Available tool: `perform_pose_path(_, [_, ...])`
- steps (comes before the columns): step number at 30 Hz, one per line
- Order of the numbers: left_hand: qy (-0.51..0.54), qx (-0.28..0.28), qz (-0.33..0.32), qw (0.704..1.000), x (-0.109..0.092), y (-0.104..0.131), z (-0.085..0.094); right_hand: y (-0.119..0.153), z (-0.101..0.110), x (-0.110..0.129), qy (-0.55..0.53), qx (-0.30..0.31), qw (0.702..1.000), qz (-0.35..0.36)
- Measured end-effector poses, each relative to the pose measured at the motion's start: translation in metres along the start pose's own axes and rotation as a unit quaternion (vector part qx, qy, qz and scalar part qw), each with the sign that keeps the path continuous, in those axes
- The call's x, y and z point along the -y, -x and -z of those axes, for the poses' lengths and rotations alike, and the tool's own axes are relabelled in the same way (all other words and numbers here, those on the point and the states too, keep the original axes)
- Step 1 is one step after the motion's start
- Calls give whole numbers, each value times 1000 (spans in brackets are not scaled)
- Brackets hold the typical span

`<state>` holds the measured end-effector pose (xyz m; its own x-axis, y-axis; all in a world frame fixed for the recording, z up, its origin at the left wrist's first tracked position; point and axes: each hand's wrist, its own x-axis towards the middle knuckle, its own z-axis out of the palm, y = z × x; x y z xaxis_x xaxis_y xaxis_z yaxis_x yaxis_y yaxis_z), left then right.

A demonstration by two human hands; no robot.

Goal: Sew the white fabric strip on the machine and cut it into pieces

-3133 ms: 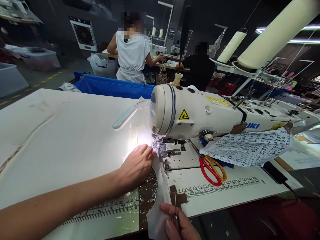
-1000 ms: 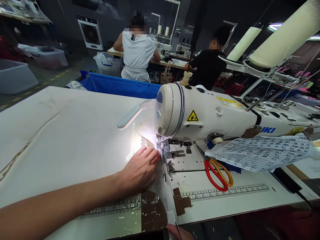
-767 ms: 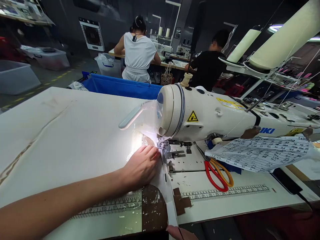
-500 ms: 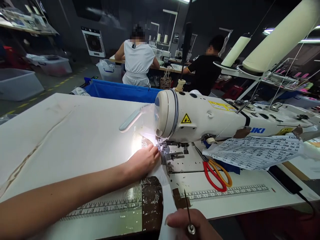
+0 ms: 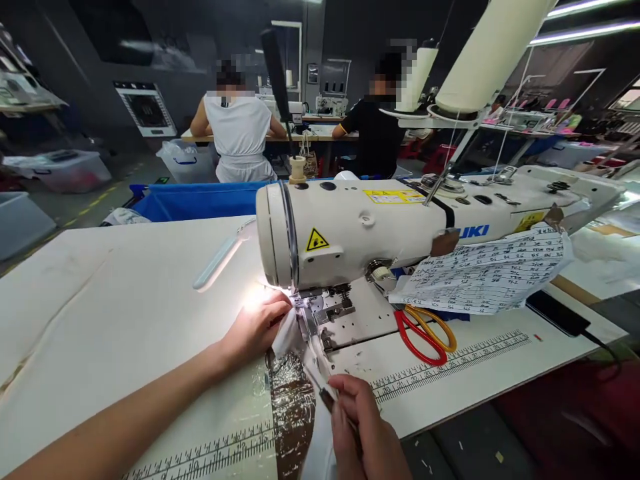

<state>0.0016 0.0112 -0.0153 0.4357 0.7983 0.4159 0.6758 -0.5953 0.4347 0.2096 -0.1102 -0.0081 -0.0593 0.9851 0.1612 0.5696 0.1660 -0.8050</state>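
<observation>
At the presser foot of the white sewing machine [image 5: 350, 227], my left hand [image 5: 257, 325] has its fingers bent together on the edge of white fabric [image 5: 287, 333]. The lamp light is bright around these fingers. My right hand [image 5: 357, 427] is closed around a thin pointed tool, which looks like an awl [image 5: 326, 399], near the table's front edge. Its point is directed up and left toward the metal guide. A white fabric strip [image 5: 319, 443] runs from the guide down beside my right fingers; whether they also pinch it is hard to tell.
Scissors with red and orange handles [image 5: 425, 337] lie right of the needle area. A printed paper sheet [image 5: 485, 273] hangs by the machine, near a black phone [image 5: 557, 313]. Thread cones [image 5: 480, 63] stand above. Behind a blue cloth bin [image 5: 200, 202], two people sit working.
The view has swung right. My right hand has moved up toward the guide, and the awl now tilts toward the fabric strip. My left hand stays at the presser foot.
</observation>
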Motion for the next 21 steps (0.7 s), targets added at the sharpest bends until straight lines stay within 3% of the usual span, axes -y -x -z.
perform_pose_path(4, [42, 10, 7, 999, -1, -3, 1, -23, -6, -11, 70, -60, 987, 128])
perform_pose_path(8, [84, 25, 23, 996, -1, -6, 3, -40, -16, -14, 147, -76, 966, 196])
perform_pose_path(21, [141, 68, 101, 983, 11, -3, -2, -50, -24, -9, 174, -75, 960, 209])
